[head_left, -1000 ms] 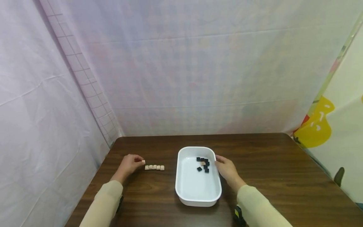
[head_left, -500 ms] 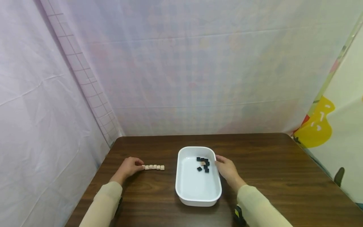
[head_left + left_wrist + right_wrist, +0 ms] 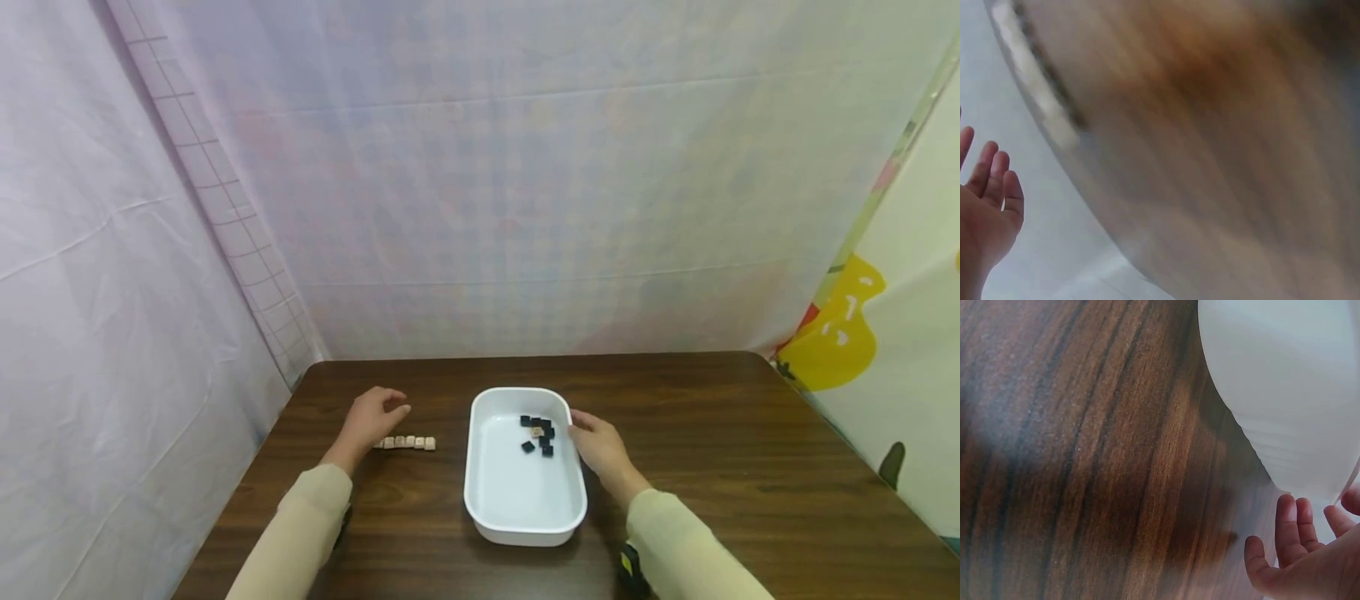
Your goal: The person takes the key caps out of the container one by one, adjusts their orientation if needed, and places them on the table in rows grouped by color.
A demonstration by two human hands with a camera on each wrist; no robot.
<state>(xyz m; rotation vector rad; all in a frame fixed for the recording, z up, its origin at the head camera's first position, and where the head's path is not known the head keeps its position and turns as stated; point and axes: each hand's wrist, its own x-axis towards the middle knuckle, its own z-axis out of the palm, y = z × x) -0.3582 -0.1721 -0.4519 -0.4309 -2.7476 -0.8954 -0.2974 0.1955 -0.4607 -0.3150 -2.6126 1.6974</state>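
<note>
Left hand [image 3: 368, 420] has let go at the end of the row of pale cubes [image 3: 410, 442], fingers loosely bent, nothing held; head view: row on table [image 3: 697, 425], left of white tray [image 3: 525, 537], which contains black cubes [image 3: 547, 451]. Left wrist: row blurred, fingers apart from it. Right wrist: right hand [image 3: 1310, 556] at the tray's outer wall; gripping or merely touching, cannot tell.

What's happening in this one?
A person works at a wooden table with both hands. The left hand, fingers apart and holding nothing, is near a row of pale blocks. The right hand rests against the side of a white tray, which holds several black pieces and one light piece.
</note>
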